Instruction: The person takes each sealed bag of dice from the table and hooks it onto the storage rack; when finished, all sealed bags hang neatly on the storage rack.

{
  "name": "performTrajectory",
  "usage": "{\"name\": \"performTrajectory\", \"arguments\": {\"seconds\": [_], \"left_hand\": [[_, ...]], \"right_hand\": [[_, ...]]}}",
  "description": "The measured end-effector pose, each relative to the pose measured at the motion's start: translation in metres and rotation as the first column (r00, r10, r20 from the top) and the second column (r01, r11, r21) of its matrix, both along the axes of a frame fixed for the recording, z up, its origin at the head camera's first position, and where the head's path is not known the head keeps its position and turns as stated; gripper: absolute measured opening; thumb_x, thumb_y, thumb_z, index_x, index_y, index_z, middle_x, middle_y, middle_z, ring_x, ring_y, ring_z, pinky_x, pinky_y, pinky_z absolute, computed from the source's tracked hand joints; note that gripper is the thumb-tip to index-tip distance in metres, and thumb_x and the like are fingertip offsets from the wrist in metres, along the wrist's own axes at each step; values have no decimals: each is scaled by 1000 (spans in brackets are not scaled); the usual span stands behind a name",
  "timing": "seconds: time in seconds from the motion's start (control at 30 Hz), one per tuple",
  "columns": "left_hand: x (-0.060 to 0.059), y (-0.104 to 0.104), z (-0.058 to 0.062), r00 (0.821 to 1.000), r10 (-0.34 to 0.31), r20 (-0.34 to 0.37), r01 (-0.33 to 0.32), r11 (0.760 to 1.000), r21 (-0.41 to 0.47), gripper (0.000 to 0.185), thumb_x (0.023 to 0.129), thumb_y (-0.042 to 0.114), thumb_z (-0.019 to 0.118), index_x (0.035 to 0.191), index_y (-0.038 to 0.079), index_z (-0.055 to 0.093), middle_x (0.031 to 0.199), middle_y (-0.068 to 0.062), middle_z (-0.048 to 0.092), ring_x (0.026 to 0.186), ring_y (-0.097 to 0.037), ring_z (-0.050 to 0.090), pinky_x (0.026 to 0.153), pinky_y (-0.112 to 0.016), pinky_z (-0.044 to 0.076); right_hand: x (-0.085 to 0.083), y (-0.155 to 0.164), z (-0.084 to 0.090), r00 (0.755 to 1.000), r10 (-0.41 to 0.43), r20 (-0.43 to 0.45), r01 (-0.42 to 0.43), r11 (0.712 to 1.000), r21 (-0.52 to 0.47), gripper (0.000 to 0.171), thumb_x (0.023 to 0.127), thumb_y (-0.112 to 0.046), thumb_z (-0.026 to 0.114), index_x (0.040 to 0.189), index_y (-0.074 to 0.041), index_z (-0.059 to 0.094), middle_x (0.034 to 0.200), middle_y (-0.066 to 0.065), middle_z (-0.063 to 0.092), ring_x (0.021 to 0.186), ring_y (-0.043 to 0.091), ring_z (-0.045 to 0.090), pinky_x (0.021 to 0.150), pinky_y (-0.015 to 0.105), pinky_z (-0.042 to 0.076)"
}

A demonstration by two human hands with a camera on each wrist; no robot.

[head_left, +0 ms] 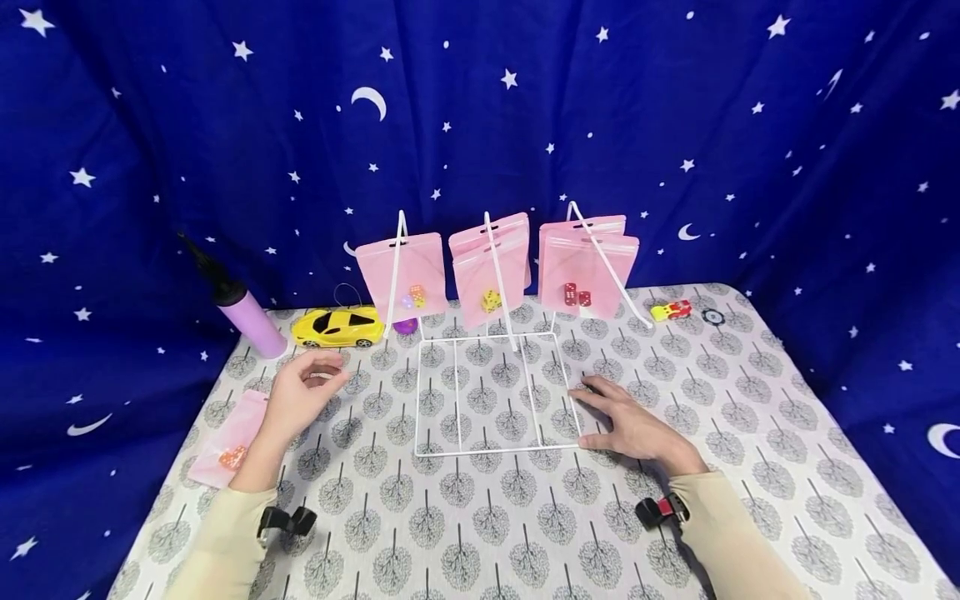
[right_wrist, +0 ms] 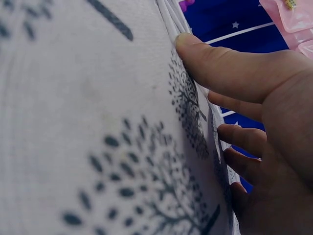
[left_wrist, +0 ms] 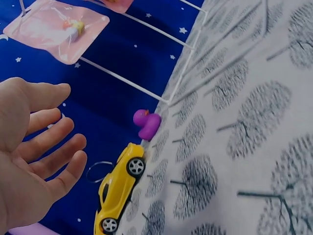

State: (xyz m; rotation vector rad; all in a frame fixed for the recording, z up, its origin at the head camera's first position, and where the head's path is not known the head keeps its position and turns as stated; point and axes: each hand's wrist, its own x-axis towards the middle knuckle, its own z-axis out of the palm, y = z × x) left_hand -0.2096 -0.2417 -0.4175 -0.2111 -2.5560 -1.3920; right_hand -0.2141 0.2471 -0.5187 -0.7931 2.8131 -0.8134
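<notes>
A white wire rack (head_left: 487,392) stands mid-table, its pegs hung with pink pouches (head_left: 495,271) that hold dice. My right hand (head_left: 626,421) lies flat on the tablecloth, fingers straight, thumb at the rack's front right corner; the right wrist view shows its thumb (right_wrist: 220,66) pressing by the wire. My left hand (head_left: 303,392) hovers empty above the table left of the rack, fingers loosely spread, as the left wrist view shows (left_wrist: 34,156). A pink pouch with an orange die (head_left: 228,440) lies flat beside my left wrist.
A yellow toy car (head_left: 337,327) and a purple duck (left_wrist: 146,123) sit at the back left, beside a tilted purple bottle (head_left: 243,312). A small red-yellow toy car (head_left: 671,311) and a dark round piece (head_left: 712,316) lie back right. Blue starry cloth surrounds the table (head_left: 750,467).
</notes>
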Motion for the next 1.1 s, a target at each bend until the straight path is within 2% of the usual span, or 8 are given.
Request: {"name": "performTrajectory", "arguments": {"seconds": [0.13, 0.23, 0.4, 0.67, 0.87, 0.97, 1.1], "left_hand": [[0, -11, -13, 1000, -1, -25, 0, 999, -44, 32, 84, 3, 74, 113, -6, 64, 105, -21, 69, 95, -36, 64, 80, -26, 58], [-2, -23, -26, 999, 18, -39, -20, 998, -61, 34, 84, 8, 76, 114, -3, 65, 107, -18, 69, 95, -29, 65, 83, -33, 58], [2, -39, -40, 998, 49, -39, -51, 997, -66, 34, 84, 14, 78, 113, 2, 66, 108, -17, 69, 93, -14, 64, 83, -24, 56], [16, -59, -50, 994, 108, -9, -108, 990, -91, 38, 83, 21, 79, 114, 3, 66, 106, -12, 68, 91, -6, 64, 82, -19, 55], [26, -75, -53, 990, 143, -2, -142, 986, -91, 39, 82, 15, 80, 116, 4, 65, 101, 3, 66, 89, -4, 64, 79, -13, 54], [32, -80, -55, 987, 160, 20, -157, 983, -93, 39, 82, 13, 79, 117, 2, 64, 103, -2, 66, 89, -3, 63, 79, -11, 53], [37, -85, -56, 981, 190, 30, -184, 974, -133, 41, 82, 16, 79, 117, 1, 63, 107, -15, 66, 89, -4, 63, 79, -9, 52]], "right_hand": [[-1, 1, 0, 1000, 4, -3, -4, 1000, 0, 81, 78, -44, 77, 145, -11, 47, 155, 25, 26, 141, 49, 22, 106, 74, 25], [-1, 1, -1, 1000, 4, -8, -4, 1000, 0, 81, 78, -44, 77, 145, -12, 46, 156, 25, 26, 141, 49, 23, 106, 74, 25], [-2, 2, -1, 1000, 6, -17, -6, 1000, 2, 80, 78, -46, 76, 145, -12, 46, 156, 25, 25, 141, 49, 23, 106, 73, 25], [-1, 2, -2, 1000, 8, -11, -8, 1000, -11, 80, 78, -45, 76, 145, -11, 47, 156, 25, 26, 141, 49, 23, 106, 73, 25], [-1, 1, -2, 1000, 13, -19, -13, 1000, -11, 80, 78, -44, 77, 145, -11, 47, 156, 25, 26, 141, 49, 23, 107, 73, 24], [-1, 1, -2, 1000, 15, -19, -15, 1000, -12, 80, 78, -43, 78, 145, -11, 46, 156, 25, 25, 141, 49, 23, 107, 73, 24], [-1, 1, -2, 1000, 13, -18, -13, 1000, -9, 80, 78, -43, 77, 145, -11, 46, 156, 25, 25, 141, 49, 23, 106, 73, 24]]}}
